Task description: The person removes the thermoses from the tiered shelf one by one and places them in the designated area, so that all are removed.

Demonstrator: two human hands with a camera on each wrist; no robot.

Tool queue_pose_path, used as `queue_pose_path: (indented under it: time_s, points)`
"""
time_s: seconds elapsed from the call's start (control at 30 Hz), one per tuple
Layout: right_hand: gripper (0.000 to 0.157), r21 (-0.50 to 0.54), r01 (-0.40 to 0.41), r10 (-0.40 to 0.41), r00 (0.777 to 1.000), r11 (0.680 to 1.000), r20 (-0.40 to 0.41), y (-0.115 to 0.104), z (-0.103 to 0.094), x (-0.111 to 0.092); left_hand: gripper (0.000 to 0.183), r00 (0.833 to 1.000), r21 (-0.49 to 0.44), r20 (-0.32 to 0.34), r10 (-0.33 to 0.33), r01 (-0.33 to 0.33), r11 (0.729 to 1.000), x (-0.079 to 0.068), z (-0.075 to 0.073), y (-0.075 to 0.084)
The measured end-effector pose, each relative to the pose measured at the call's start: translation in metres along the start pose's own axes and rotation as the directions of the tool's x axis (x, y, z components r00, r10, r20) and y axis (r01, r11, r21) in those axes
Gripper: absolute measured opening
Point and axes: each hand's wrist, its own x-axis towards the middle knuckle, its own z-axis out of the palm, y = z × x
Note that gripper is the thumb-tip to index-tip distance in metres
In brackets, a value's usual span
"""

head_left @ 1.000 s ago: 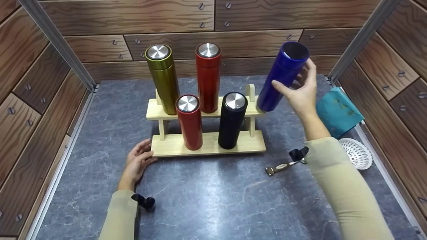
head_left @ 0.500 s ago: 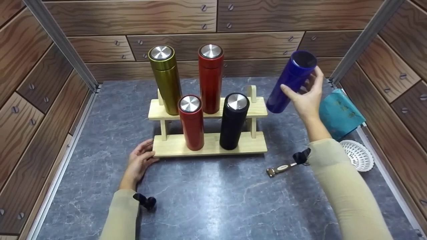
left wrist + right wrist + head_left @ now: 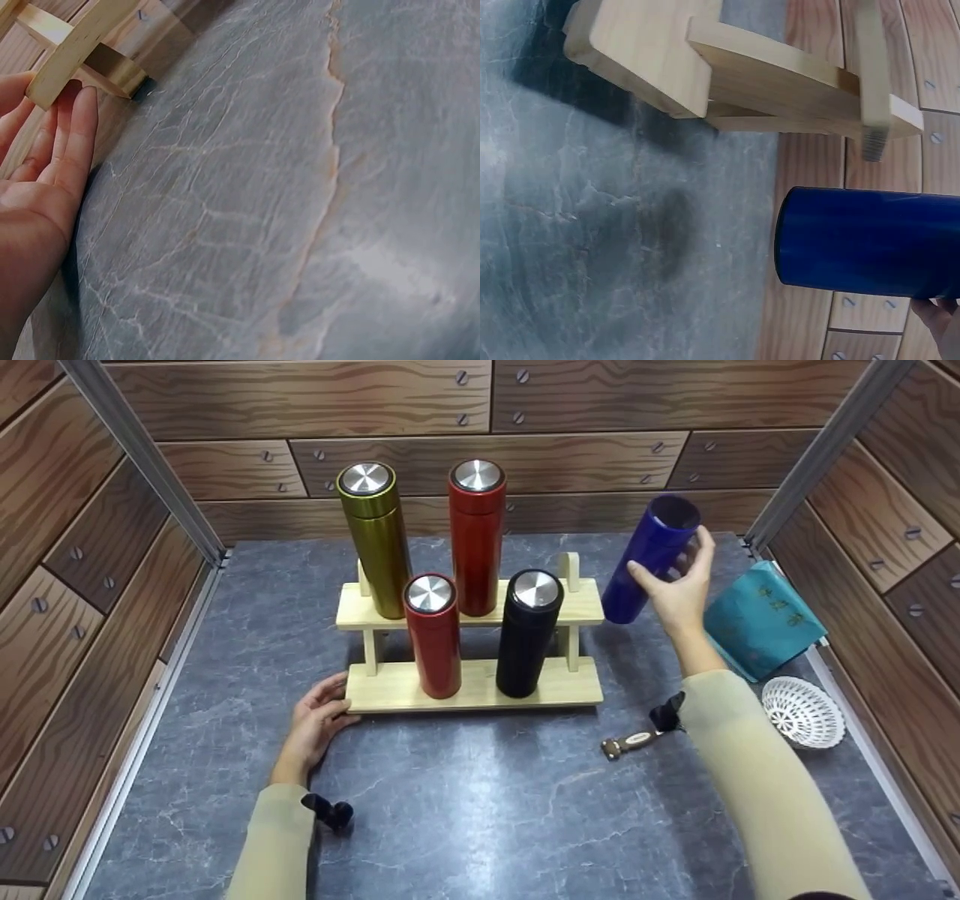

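My right hand (image 3: 679,585) grips a blue thermos flask (image 3: 646,556), tilted, just right of a two-tier wooden rack (image 3: 474,684). Its round end facing up is dark, without the silver disc seen on the others. In the right wrist view the lower part of the blue flask (image 3: 862,241) hangs apart from the rack (image 3: 780,67). My left hand (image 3: 311,727) holds the left end of the rack's lower board. A gold flask (image 3: 379,555) and a red flask (image 3: 477,547) stand on the upper tier. Another red flask (image 3: 435,649) and a black flask (image 3: 525,645) stand below.
A brown-handled tool (image 3: 628,742) lies on the grey marbled table (image 3: 465,802), partly hidden by the right wrist's camera. Beyond the right forearm are a teal packet (image 3: 765,622) and a white woven basket (image 3: 804,712). Wood-patterned walls enclose the sides and back.
My right hand has carried the blue flask rightward off the rack's upper tier, then lowered it beside the rack. My left hand has kept its hold on the lower board.
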Motion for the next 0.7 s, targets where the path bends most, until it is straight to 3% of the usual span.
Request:
queue_pose_path:
  time_s: [0.3, 0.7]
  points:
    - [0.087, -0.039, -0.004, 0.004, 1.0, 0.999, 0.012, 0.022, 0.006, -0.005, 0.054, 1.0, -0.012, -0.004, -0.007, 0.007, 1.0, -0.002, 0.0, 0.001]
    - [0.082, -0.064, -0.041, 0.043, 0.999, 0.997, 0.033, 0.004, 0.014, -0.026, 0.054, 1.0, -0.018, 0.004, 0.012, -0.012, 1.0, -0.001, 0.0, 0.0]
